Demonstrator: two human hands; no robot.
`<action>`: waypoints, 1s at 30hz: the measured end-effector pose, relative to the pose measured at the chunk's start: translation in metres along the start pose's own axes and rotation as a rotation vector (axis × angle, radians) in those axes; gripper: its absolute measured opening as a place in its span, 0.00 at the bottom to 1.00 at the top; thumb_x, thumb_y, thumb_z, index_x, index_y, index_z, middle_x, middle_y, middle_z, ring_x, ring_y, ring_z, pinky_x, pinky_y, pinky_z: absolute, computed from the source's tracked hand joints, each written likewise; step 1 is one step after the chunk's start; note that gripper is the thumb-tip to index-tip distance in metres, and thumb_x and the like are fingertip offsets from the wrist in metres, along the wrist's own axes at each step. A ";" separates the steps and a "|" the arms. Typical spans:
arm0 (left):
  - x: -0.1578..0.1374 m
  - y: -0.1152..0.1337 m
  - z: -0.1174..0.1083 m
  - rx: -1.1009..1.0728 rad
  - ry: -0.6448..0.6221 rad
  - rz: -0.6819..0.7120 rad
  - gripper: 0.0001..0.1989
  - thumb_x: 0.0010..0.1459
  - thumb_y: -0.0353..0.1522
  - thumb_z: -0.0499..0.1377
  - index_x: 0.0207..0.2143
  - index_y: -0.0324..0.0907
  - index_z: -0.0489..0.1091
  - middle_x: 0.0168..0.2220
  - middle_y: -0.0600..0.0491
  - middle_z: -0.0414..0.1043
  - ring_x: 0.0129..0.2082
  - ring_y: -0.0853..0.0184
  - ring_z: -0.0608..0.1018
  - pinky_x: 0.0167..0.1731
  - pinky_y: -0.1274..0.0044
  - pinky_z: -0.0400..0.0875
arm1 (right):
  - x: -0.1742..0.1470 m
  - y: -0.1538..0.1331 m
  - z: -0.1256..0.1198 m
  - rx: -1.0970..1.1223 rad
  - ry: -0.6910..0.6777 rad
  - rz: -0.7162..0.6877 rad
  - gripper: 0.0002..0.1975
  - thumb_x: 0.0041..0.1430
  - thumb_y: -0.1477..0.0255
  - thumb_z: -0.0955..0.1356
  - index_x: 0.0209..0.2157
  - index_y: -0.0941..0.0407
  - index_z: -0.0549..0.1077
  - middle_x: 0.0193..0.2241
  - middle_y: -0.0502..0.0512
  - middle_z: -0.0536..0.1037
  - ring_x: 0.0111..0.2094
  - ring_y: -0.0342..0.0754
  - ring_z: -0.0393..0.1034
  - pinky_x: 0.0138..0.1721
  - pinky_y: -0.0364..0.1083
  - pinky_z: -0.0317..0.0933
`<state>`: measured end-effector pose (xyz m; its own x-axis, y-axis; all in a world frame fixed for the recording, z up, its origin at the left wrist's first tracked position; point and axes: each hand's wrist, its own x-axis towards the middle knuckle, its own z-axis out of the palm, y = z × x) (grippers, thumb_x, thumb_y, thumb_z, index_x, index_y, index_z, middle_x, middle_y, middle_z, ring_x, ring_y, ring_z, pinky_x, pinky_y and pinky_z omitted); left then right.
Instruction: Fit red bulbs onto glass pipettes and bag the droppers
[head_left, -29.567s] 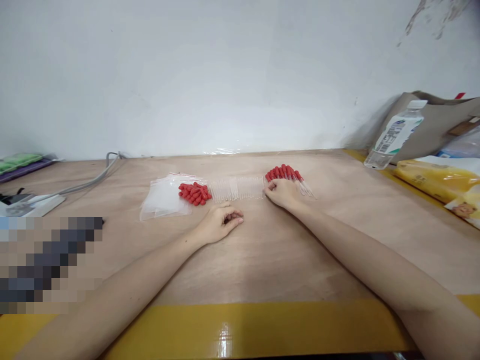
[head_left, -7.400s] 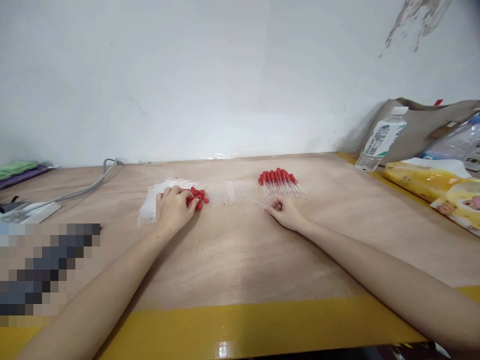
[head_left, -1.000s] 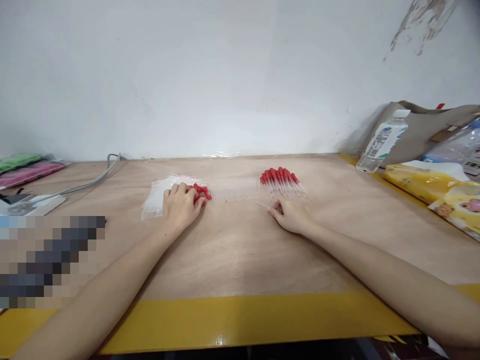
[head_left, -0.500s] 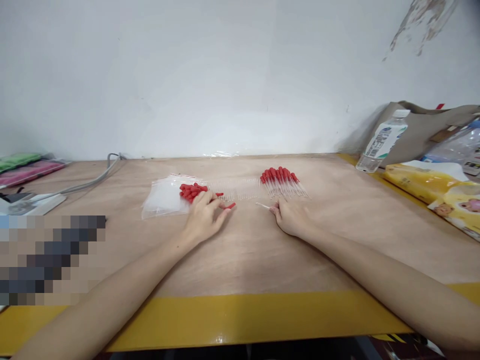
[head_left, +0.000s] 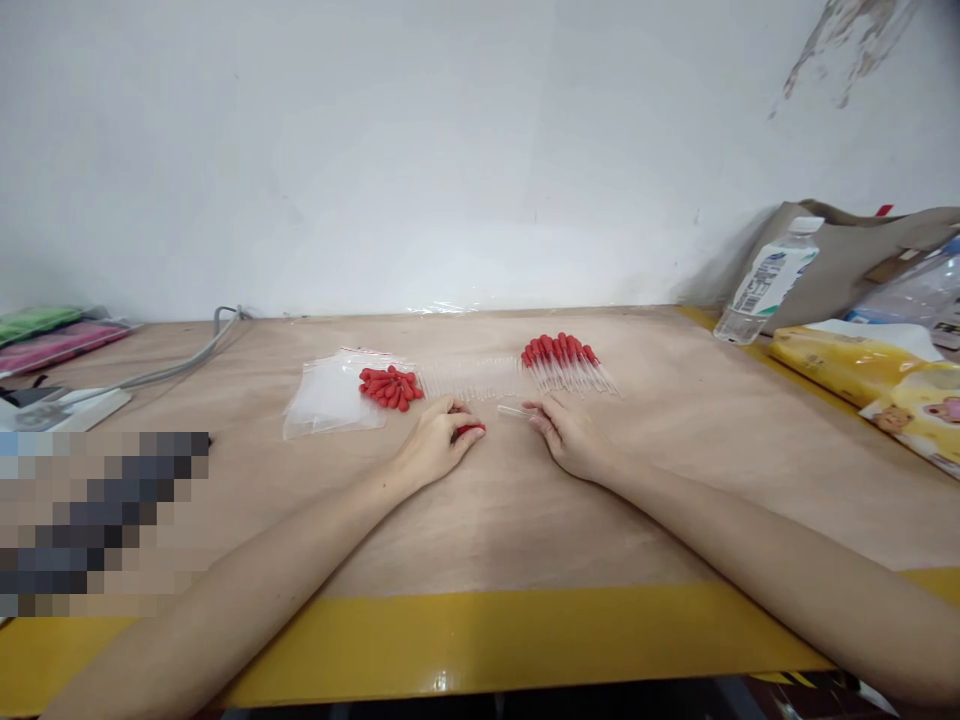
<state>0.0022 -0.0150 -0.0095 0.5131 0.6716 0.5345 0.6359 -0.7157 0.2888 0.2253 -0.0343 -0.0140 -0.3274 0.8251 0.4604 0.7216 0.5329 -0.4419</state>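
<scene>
My left hand (head_left: 439, 440) is closed, pinching a red rubber dropper bulb (head_left: 472, 429) that shows partly past the fingertips. Facing it, my right hand (head_left: 574, 440) grips a thin clear dropper tube (head_left: 514, 410), whose free end points left toward the bulb; the two are apart. Behind my left hand lies a heap of red bulbs (head_left: 394, 388), partly on clear zip bags (head_left: 330, 395). A row of loose clear tubes (head_left: 472, 378) stretches across the middle. Past my right hand lie several droppers (head_left: 562, 360) with red bulbs fitted on their tubes.
On the right are a plastic water bottle (head_left: 769, 280), a yellow tissue pack (head_left: 847, 362) and a grey-brown bag (head_left: 847, 250). At left, a grey cable (head_left: 180, 362) runs to a white power strip (head_left: 97, 408). Yellow tape (head_left: 450, 640) lines the table's front edge.
My left hand has moved right and slightly nearer me with a bulb, uncovering the heap. My right hand has shifted slightly left, and more of its tube shows.
</scene>
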 end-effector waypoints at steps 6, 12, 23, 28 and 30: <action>0.002 0.004 -0.002 -0.118 0.012 -0.043 0.08 0.58 0.32 0.53 0.34 0.39 0.69 0.30 0.53 0.70 0.30 0.69 0.71 0.33 0.77 0.65 | -0.002 -0.006 0.000 0.086 0.011 -0.169 0.11 0.61 0.73 0.56 0.38 0.57 0.68 0.33 0.57 0.68 0.34 0.46 0.65 0.37 0.46 0.61; 0.000 0.004 -0.001 -0.310 -0.053 -0.135 0.08 0.59 0.33 0.51 0.34 0.39 0.66 0.26 0.56 0.69 0.25 0.72 0.71 0.28 0.80 0.65 | -0.002 -0.006 0.002 0.108 0.019 -0.202 0.09 0.60 0.74 0.58 0.37 0.57 0.67 0.33 0.56 0.70 0.33 0.45 0.65 0.35 0.45 0.60; 0.000 0.004 0.005 -0.625 -0.126 -0.202 0.11 0.57 0.36 0.53 0.32 0.37 0.68 0.25 0.54 0.70 0.27 0.71 0.73 0.31 0.78 0.68 | 0.000 -0.007 0.004 0.174 0.013 -0.246 0.08 0.59 0.73 0.60 0.34 0.58 0.69 0.29 0.54 0.70 0.30 0.43 0.63 0.31 0.42 0.57; -0.002 0.003 0.007 -0.761 -0.173 -0.253 0.11 0.55 0.36 0.55 0.33 0.36 0.70 0.25 0.53 0.71 0.25 0.72 0.73 0.30 0.79 0.70 | 0.005 0.003 0.004 0.236 -0.053 -0.286 0.09 0.59 0.74 0.60 0.33 0.58 0.70 0.28 0.53 0.69 0.29 0.42 0.63 0.30 0.41 0.57; -0.003 0.003 0.009 -0.787 -0.197 -0.285 0.11 0.54 0.36 0.57 0.33 0.36 0.70 0.25 0.53 0.71 0.24 0.72 0.74 0.29 0.79 0.71 | 0.007 0.004 0.003 0.213 -0.086 -0.302 0.09 0.59 0.75 0.60 0.33 0.57 0.71 0.28 0.52 0.69 0.29 0.42 0.63 0.30 0.41 0.57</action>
<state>0.0081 -0.0172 -0.0170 0.5316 0.8150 0.2307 0.2088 -0.3901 0.8968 0.2244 -0.0259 -0.0152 -0.5626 0.6330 0.5319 0.4451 0.7740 -0.4503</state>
